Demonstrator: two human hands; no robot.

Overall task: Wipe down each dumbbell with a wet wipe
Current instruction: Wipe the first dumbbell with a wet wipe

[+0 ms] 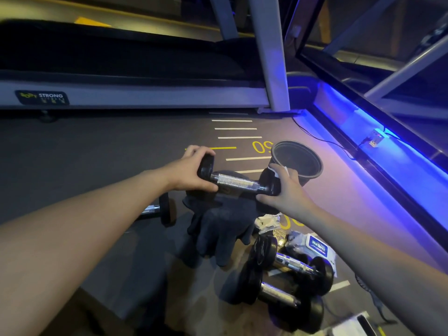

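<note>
While two black-headed dumbbells with chrome knurled handles (288, 284) lie side by side on the grey gym floor (97, 154) nearest the camera, just beside a white-and-blue wet-wipe packet (316, 247), a dark fabric glove (218, 229) lies a little farther off. Above the glove, the left hand (194, 170) grips one black head of a raised chrome-handled dumbbell (238, 183), and the right hand (283, 190) curls round the other head, pressing a white wet wipe (281, 169) against it. Beyond stand a round dark plastic bin (297, 161) and a grey treadmill (135, 93).
</note>
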